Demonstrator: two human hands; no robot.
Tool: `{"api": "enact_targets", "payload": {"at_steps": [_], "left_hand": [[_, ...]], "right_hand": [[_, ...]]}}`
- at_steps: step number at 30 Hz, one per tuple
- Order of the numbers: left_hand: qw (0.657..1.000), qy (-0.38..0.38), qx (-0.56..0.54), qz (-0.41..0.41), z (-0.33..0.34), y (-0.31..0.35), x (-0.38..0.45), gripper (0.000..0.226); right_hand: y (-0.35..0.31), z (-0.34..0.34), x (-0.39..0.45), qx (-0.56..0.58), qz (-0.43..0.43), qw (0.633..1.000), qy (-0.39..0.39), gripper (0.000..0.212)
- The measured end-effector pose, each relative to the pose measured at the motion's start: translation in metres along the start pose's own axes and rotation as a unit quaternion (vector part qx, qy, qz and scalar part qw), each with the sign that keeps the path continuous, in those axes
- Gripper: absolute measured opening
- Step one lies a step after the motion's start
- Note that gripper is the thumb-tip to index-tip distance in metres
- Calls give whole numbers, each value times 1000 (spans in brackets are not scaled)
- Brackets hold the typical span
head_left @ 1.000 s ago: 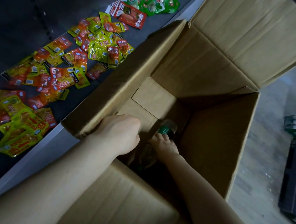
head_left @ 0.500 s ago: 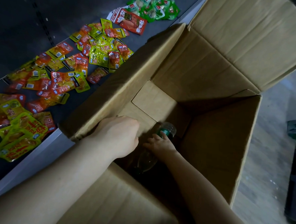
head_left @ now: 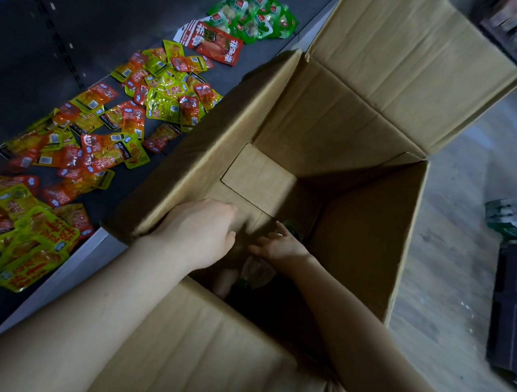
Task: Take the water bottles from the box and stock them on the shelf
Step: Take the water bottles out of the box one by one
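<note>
Cardboard box (head_left: 359,135) stands open; deep inside it, the right hand (head_left: 281,245) curls its fingers over a clear bottle (head_left: 258,269). Left hand (head_left: 201,231) grips the box's near-left wall.

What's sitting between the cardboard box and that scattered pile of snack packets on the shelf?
In the head view, only bare dark shelf and its pale front edge separate the box from the packets.
</note>
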State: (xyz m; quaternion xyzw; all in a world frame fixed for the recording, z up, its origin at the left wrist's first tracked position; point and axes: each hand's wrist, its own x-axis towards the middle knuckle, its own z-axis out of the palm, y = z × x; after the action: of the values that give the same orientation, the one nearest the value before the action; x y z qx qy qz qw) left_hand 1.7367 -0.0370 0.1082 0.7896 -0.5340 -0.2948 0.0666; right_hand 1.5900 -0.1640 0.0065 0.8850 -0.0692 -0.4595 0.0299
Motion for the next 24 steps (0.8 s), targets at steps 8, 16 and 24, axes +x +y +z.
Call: {"api": "enact_targets", "payload": {"at_steps": [8, 16, 24], "left_hand": [[998, -29, -56, 6, -23, 3, -12, 11], [1000, -15, -16, -4, -66, 14, -36, 9], [998, -50, 36, 2, -113, 35, -74, 19]], "right_hand": [[6, -26, -47, 160, 29, 986, 45, 55], [8, -59, -107, 319, 86, 933, 141, 56], [9, -97, -168, 429, 119, 856, 264, 57]]}}
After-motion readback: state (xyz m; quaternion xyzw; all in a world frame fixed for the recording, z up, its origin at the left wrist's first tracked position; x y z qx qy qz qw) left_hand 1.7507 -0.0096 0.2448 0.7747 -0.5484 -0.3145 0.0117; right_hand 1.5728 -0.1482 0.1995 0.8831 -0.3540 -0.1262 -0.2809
